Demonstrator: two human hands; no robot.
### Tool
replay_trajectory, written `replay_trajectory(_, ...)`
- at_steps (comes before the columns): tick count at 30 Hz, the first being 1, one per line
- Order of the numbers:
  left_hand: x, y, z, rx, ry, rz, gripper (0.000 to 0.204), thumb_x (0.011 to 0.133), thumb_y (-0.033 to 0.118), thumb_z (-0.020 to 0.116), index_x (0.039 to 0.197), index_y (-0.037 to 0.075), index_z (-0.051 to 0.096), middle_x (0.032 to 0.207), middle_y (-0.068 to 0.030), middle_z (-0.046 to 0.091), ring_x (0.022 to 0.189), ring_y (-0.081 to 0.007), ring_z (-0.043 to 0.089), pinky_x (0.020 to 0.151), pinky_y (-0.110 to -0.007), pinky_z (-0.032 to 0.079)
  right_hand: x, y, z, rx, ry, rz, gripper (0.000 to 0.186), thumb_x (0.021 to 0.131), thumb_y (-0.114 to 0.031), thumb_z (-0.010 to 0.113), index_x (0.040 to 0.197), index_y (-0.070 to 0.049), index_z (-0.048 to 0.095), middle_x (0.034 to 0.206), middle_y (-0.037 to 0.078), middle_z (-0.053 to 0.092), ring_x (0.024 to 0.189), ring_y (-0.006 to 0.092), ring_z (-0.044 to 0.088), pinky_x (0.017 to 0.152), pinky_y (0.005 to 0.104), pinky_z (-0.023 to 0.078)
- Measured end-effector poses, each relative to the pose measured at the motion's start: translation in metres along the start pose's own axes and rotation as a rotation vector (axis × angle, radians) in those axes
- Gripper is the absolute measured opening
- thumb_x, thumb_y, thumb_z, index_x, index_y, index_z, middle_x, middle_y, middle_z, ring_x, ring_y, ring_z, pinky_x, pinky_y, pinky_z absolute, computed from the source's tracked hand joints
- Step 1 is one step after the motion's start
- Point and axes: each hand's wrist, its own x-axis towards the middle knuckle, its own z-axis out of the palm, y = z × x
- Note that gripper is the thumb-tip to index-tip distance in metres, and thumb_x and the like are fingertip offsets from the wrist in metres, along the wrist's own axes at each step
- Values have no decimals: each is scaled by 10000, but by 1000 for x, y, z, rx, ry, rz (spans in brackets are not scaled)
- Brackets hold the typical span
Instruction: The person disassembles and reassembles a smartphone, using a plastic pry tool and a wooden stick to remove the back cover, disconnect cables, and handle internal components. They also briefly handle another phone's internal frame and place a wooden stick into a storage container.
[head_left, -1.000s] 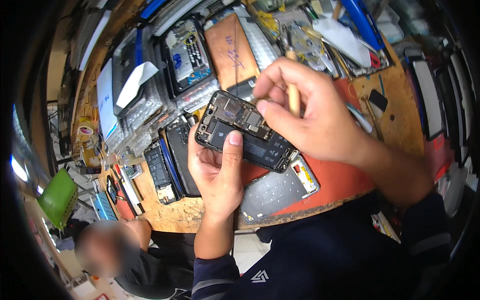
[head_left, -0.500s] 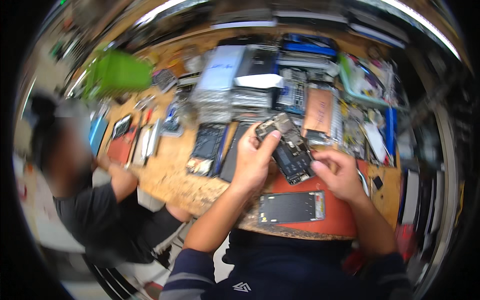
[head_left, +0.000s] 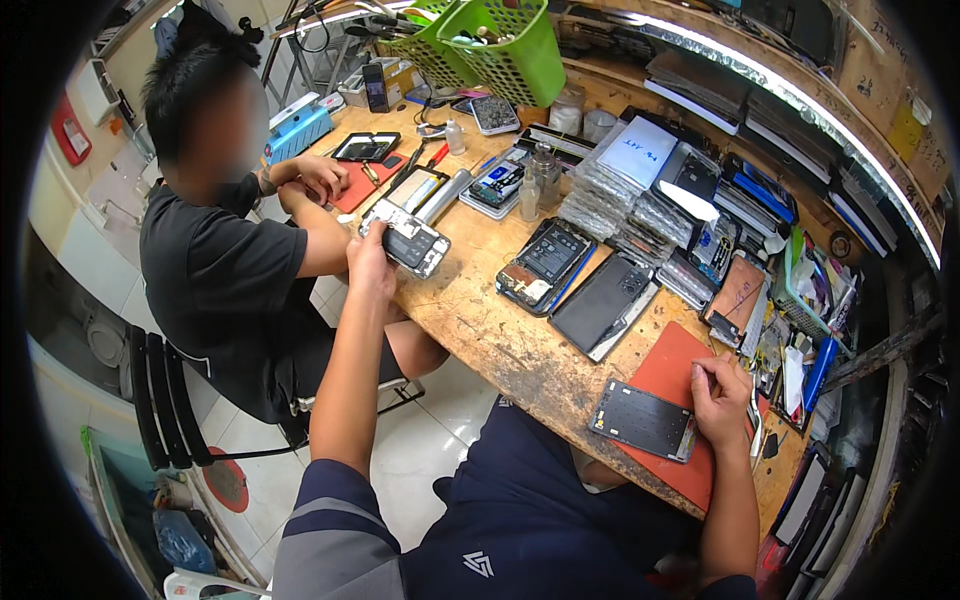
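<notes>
My left hand (head_left: 372, 268) reaches out to the left and grips an opened smartphone (head_left: 408, 238), thumb on top. The phone's battery and inner parts face up, and it hangs over the bench edge beside the co-worker's arm. On the right, my right hand (head_left: 722, 398) rests by a red mat (head_left: 668, 358) with its fingers curled in. Whether something small is pinched there is hidden. A dark, flat phone panel (head_left: 640, 418) lies on the mat, just left of that hand.
A co-worker (head_left: 225, 230) sits at the left, hands on another red mat. Ahead lie an opened phone (head_left: 545, 265), a dark phone panel (head_left: 605, 300) and stacked wrapped packs (head_left: 610, 205). Green baskets (head_left: 505, 50) hang above. A parts tray (head_left: 805, 290) stands at right.
My left hand has carried the opened phone from above the mat far to the left, near the co-worker. My right hand has let go of it and curled beside the panel. The view has turned left.
</notes>
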Motion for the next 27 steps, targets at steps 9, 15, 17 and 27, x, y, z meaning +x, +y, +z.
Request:
replay_trajectory(9, 47, 3, -7, -35, 9, 0, 180, 1050, 157, 646, 1197, 53, 631, 1053, -68, 736, 912, -210, 752, 804, -431, 650, -4, 15, -6, -56, 90, 40, 62, 936, 23, 742, 994, 39, 754, 791, 77, 593, 623, 154, 519, 595, 313, 408)
replay_trajectory(15, 46, 19, -11, -166, -39, -35, 263, 1061, 208, 579, 1231, 8, 600, 1139, -108, 664, 1057, -253, 707, 936, -482, 633, -3, 14, -5, -77, 85, 34, 56, 936, 19, 748, 987, 42, 754, 789, 75, 590, 628, 152, 526, 596, 312, 409)
replay_trajectory(17, 44, 21, -14, -99, -46, -12, 274, 1047, 218, 596, 1229, 15, 596, 1140, -114, 645, 1072, -250, 693, 929, -483, 630, -3, 14, -5, -60, 85, 43, 57, 935, 18, 749, 986, 42, 753, 786, 75, 588, 628, 152, 528, 596, 312, 409)
replay_trajectory(27, 50, 17, -25, -74, -19, -10, 205, 1020, 116, 631, 1195, 9, 633, 1074, -95, 717, 952, -239, 744, 835, -463, 641, -3, 17, -10, -87, 67, 48, 57, 922, 35, 736, 978, 43, 744, 791, 99, 608, 645, 188, 558, 617, 326, 433)
